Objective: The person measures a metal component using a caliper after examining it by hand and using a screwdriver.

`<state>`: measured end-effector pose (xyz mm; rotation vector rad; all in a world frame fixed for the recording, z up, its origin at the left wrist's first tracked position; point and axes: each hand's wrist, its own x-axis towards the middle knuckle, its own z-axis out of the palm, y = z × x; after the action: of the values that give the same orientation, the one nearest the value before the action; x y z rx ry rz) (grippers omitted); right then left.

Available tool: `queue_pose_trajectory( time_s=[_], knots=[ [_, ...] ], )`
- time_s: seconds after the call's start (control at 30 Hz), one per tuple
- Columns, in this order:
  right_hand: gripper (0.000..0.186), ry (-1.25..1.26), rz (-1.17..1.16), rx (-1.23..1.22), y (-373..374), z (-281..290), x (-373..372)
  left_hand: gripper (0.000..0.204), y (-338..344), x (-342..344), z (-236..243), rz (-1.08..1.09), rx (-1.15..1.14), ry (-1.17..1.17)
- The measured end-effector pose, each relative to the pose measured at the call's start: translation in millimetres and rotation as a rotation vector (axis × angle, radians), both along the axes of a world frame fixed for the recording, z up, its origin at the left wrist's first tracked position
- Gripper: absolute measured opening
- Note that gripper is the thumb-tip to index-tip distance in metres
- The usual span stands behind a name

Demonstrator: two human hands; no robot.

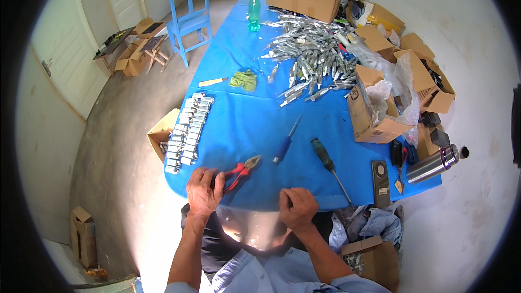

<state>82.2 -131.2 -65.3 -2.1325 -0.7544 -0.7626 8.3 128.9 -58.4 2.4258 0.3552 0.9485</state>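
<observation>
My left hand point(204, 194) is closed on the pliers point(239, 173), which have red and black handles and point right on the blue cloth-covered table point(244, 125). My right hand point(298, 209) is curled at the near edge; what it holds, if anything, is hidden. Between and beyond my hands lie a blue-handled screwdriver point(283, 146) and a green-handled screwdriver point(322, 154). Rows of small metal parts point(190, 130) line the left side of the table. A grey flat device point(380, 182) lies at the right, beside some dark tools point(397, 154).
A heap of silvery pieces point(315, 54), green cloth point(243, 80), pale-handled blade point(211, 82) and green bottle point(254, 13) sit farther back. Open boxes point(369, 119) crowd the right, near a steel flask point(431, 165). A blue chair point(187, 24) and box point(157, 133) stand left.
</observation>
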Motion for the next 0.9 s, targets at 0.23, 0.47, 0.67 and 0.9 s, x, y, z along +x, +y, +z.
queue_pose_trajectory(
  time_s=[0.23,0.47,0.67,0.9],
  knots=[
    [0.009,0.008,-0.005,0.001,-0.2,-8.4,0.7,0.013,-1.3,1.3,0.5,0.0,-0.002,-0.011],
    [0.009,0.015,0.01,0.015,0.5,-3.2,3.9,0.014,-1.5,2.1,7.0,0.0,-0.002,-0.019],
    [0.007,0.183,0.065,0.006,-0.5,5.2,-5.4,0.013,1.1,2.2,1.8,-0.015,0.026,-0.016],
    [0.019,0.289,0.516,0.024,36.1,39.0,-46.0,0.016,4.8,-1.7,-0.2,-0.029,0.022,-0.035]
  ],
)
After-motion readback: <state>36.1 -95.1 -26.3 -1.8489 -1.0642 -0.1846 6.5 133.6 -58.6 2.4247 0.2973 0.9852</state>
